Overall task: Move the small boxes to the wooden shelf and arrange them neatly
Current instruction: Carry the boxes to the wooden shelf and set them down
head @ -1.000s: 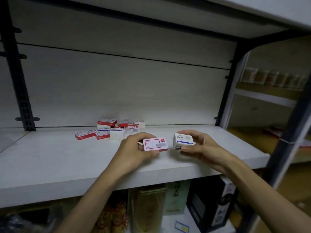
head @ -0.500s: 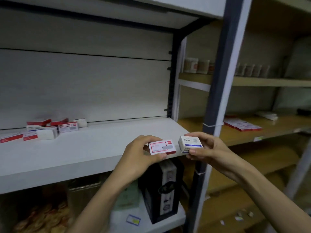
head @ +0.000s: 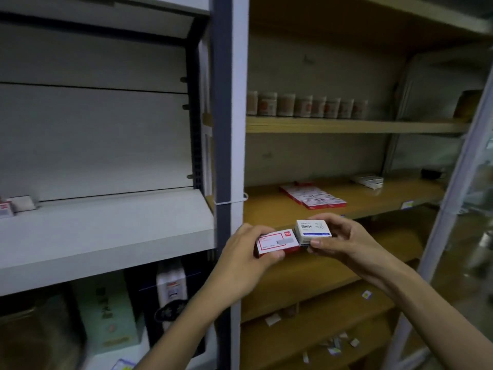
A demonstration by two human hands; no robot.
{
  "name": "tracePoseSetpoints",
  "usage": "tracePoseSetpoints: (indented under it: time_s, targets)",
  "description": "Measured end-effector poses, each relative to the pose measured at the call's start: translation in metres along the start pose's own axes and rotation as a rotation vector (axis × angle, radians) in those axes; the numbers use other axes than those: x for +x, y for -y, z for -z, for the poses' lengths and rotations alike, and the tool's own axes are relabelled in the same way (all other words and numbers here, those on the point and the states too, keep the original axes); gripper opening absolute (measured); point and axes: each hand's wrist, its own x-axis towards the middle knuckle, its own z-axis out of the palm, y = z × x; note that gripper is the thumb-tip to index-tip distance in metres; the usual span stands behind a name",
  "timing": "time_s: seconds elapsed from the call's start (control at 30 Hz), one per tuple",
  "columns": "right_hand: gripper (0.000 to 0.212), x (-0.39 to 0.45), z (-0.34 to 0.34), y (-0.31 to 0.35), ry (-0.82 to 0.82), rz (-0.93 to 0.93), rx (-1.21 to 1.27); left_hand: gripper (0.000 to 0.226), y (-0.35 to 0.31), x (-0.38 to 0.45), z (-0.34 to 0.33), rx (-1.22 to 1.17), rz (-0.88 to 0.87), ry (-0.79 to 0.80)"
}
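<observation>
2 small cardboard boxes, likely light and stiff, touch end to end near the wooden shelf (head: 266, 209): left hand (head: 241, 259) fingers pinch the red-and-white box (head: 276, 243) by its long edges, right hand (head: 344, 241) fingers the blue-and-white box (head: 312, 231).

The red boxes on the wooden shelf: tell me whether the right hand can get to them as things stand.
Probably yes. The right hand holds a white and blue box in front of the wooden shelf, and bare board lies between it and the red boxes. It could not grasp them while holding a box.
</observation>
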Motion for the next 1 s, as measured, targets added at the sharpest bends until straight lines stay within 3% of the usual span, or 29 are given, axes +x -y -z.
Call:
tracePoseSetpoints:
  time_s: [0.2,0.6,1.0]
  targets:
    - [0.05,0.035,0.066,-0.012,-0.049,0.051,-0.215,0.037,-0.006,0.065,-0.058,0.007,0.01,0.016]
    - [0.038,0.165,0.198,-0.026,0.062,0.09,-0.44,0.034,0.027,0.24,-0.117,0.113,0.131,-0.203]
    - [0.035,0.237,0.289,-0.05,0.133,0.147,-0.643,0.04,0.082,0.361,-0.149,0.116,0.412,-0.126]
